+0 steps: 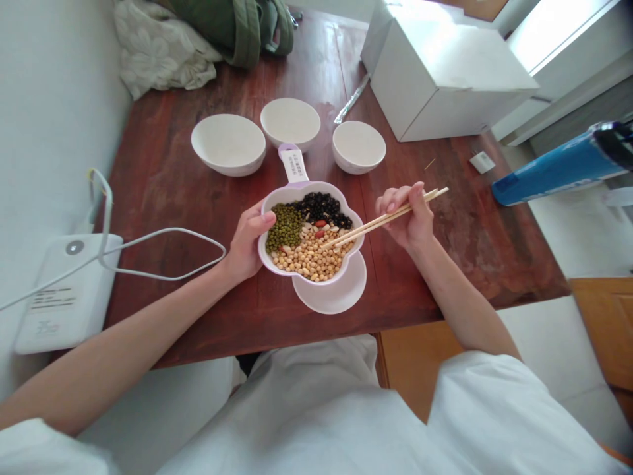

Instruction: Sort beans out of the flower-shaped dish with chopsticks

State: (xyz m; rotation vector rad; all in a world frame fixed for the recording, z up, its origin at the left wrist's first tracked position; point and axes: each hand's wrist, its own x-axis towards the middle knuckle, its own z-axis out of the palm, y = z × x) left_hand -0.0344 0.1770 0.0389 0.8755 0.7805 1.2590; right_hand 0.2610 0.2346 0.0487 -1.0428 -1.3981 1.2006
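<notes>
My left hand (248, 239) grips the left rim of a lobed white bowl with a lilac edge (265, 256), its thumb over the rim. Green beans (284, 226), black beans (324, 206) and pale yellow soybeans (311, 258) lie in separate patches inside, with a few red peanuts (320, 228) in the middle. The bowl's handle (293, 163) points away from me and carries a printed label. In my right hand (408, 210) is a pair of wooden chopsticks (380, 221), their tips among the soybeans. A white saucer (341, 297) is partly hidden beneath the bowl.
Three white bowls, a left one (228, 148), a middle one (291, 119) and a right one (359, 146), stand beyond my hands. A white box (435, 72) is at the back right, near a blue bottle (558, 165). A cable (168, 231) loops at left beside a white device (69, 290).
</notes>
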